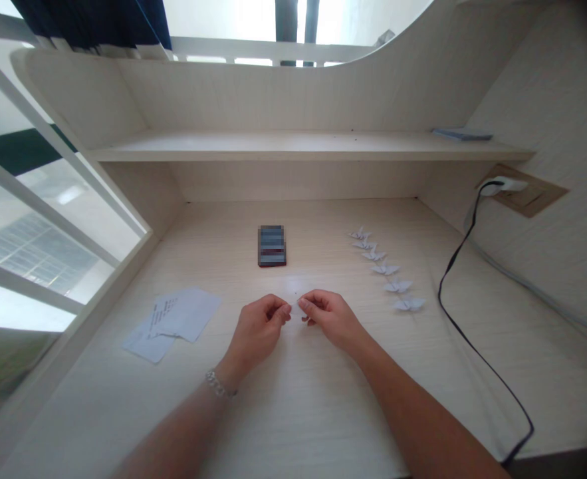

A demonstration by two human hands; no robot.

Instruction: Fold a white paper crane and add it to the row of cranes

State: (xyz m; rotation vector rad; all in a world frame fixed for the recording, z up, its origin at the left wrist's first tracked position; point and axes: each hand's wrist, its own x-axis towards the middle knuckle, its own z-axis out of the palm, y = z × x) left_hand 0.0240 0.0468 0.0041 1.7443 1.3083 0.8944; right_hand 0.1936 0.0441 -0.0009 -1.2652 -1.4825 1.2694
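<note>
Between my fingertips is a small folded piece of white paper point(296, 307), mostly covered by my fingers. My left hand point(262, 326), with a chain bracelet at its wrist, pinches the left side of it between thumb and forefinger. On the right side, my right hand point(332, 318) does the same, its other fingers curled beneath. Both hands are just above the desk, close together. To the right of my right hand, several folded white paper cranes point(385, 268) stand in a slanting row. Loose white paper sheets point(189, 316) with some writing overlap on the left.
A dark phone-like rectangle point(272, 246), its face blurred, lies beyond my hands on the pale wooden desk point(313, 419). A black cable point(453, 319) runs from a wall socket point(527, 191) down the right side. Above is a shelf point(273, 143); slanted white bars point(38, 193) border the left.
</note>
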